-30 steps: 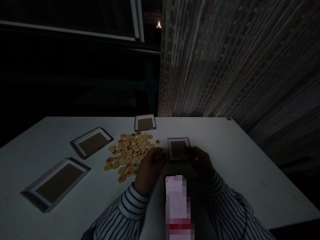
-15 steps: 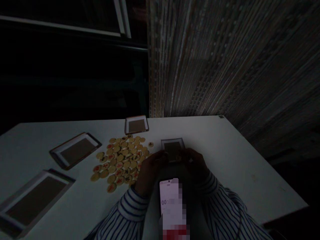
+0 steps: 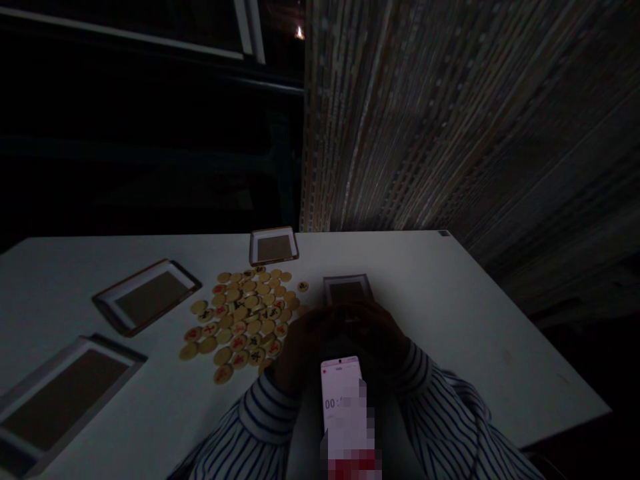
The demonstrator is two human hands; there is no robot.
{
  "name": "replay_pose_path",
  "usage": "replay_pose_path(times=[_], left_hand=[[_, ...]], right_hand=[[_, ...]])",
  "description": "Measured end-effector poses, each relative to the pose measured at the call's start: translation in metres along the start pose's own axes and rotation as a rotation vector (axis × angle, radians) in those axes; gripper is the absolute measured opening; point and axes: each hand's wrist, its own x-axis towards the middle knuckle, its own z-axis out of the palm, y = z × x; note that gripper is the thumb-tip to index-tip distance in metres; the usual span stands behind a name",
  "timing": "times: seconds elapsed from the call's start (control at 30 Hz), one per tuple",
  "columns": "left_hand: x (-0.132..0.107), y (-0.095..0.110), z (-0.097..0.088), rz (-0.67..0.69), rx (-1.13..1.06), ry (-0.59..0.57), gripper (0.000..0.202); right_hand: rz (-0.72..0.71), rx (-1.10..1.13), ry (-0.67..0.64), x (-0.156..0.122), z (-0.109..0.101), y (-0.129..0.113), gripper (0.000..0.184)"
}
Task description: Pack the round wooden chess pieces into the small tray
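My left hand (image 3: 307, 337) and my right hand (image 3: 383, 330) meet just in front of a small shallow tray (image 3: 345, 279), overlapping its near side. Their fingers are curled in with the tips close together, and deep shadow hides whatever lies between them. To the left of my left hand spreads a loose heap of round wooden xiangqi pieces (image 3: 240, 313), some showing red or black characters and others plain. One single piece (image 3: 303, 287) lies apart, between the heap and the tray. Below my hands rests a lit phone (image 3: 343, 383) with timer digits, partly pixelated.
More shallow trays stand on the white table (image 3: 450, 320): one at the back (image 3: 274, 245), one at the left (image 3: 147, 297), one at the near left (image 3: 65, 400). A striped curtain (image 3: 400, 133) hangs behind the table's right side. The room is dim.
My hands have come together from either side of the small tray, and the fingertips now meet at its near edge. The view has shifted slightly; the pieces lie as before.
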Motion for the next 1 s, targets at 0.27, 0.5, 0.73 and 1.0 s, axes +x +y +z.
replay_pose_path(times=[0.27,0.5,0.73,1.0], left_hand=[[-0.001,0.006,-0.005,0.044,-0.026,-0.016,0.031],[0.001,0.004,-0.005,0.028,-0.008,0.049,0.031],[0.002,-0.018,-0.003,0.027,0.213,0.134,0.031],[0.003,-0.037,0.001,0.282,0.571,0.089,0.029]], right_hand=[[-0.077,-0.087,-0.037,0.014,-0.004,0.004,0.026],[-0.208,-0.119,-0.221,0.033,-0.016,0.012,0.025],[-0.005,-0.289,-0.409,0.06,-0.039,0.004,0.018],[0.178,-0.335,-0.609,0.066,-0.05,0.013,0.02]])
